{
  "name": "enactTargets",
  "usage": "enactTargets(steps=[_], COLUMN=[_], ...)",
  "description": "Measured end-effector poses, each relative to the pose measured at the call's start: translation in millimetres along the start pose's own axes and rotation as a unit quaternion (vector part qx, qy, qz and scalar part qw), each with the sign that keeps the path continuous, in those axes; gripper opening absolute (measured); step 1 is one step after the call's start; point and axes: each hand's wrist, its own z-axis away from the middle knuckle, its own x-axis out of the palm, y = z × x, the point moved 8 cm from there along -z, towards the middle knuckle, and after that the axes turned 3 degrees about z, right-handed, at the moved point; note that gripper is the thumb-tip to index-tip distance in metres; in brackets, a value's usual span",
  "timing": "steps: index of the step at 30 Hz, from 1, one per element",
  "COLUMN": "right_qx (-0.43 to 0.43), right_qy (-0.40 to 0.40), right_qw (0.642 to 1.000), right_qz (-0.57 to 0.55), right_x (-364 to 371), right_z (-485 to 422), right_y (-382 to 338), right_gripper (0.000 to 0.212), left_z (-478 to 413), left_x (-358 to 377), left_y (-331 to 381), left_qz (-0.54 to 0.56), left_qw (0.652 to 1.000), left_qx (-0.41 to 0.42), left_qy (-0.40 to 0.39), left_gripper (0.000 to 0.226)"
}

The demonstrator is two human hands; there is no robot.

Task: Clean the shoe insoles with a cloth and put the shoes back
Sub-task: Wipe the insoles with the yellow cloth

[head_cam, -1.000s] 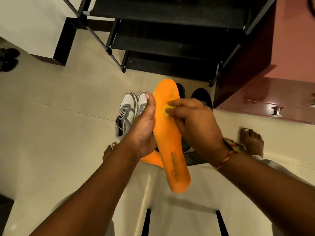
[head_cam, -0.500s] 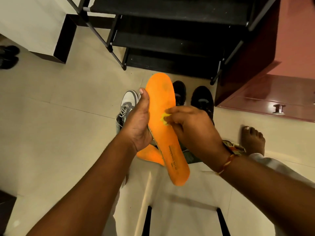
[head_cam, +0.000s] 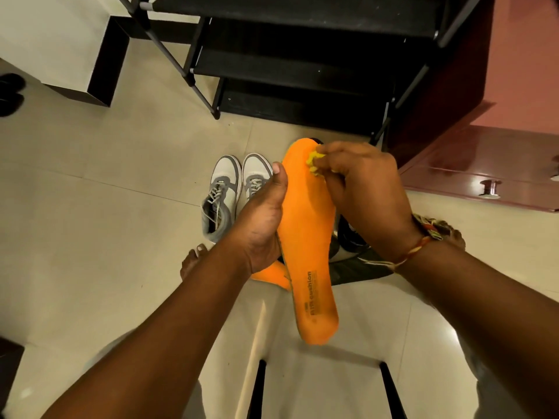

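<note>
Insole (head_cam: 305, 231) held mid-air above the shoes (head_cam: 225, 189), left hand (head_cam: 260, 225) gripping its edge, right hand (head_cam: 363, 189) pinching a cloth (head_cam: 314, 164) at the toe. Mid-wipe, probably; next calls for strokes down toward the heel.

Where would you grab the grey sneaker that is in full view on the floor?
Probably at the heel rim of the grey sneaker, coming from above. It stands upright with its laced opening facing up, so fingers can hook inside. The other sneaker sits close along one side, leaving little room for a sideways pinch.
</note>
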Motion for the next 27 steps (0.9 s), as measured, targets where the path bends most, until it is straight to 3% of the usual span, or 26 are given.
enactTargets(steps=[3, 9, 14, 18, 27], right_qx=[-0.024, -0.082, -0.047, -0.001, 0.021], right_qy=[-0.015, -0.078, -0.026, 0.016, -0.002], right_qw=[1.000, 0.993, 0.998, 1.000, 0.995], right_qz=[-0.001, -0.035, 0.020, 0.022, -0.101], right_x=[10, 36, 14, -4, 5], right_z=[11, 38, 11, -2, 5], right_y=[-14, -42, -22, -1, -15], right_gripper=[0.017, 0.027, 0.017, 0.018, 0.015], left_z=[-3, -6, -6, -6, -5], left_x=[-7, -28, -13, -4, -2], left_y=[8, 23, 7, -3, -1], left_qz=[0.034, 0.053, -0.002, -0.062, -0.100], left_qw=[0.999, 0.996, 1.000, 0.998, 0.995], left_qx=[0.014, 0.029, 0.010, 0.003, 0.018], left_qy=[0.013, 0.064, 0.023, -0.005, -0.013], left_gripper=[0.070, 0.060, 0.068, 0.056, 0.049])
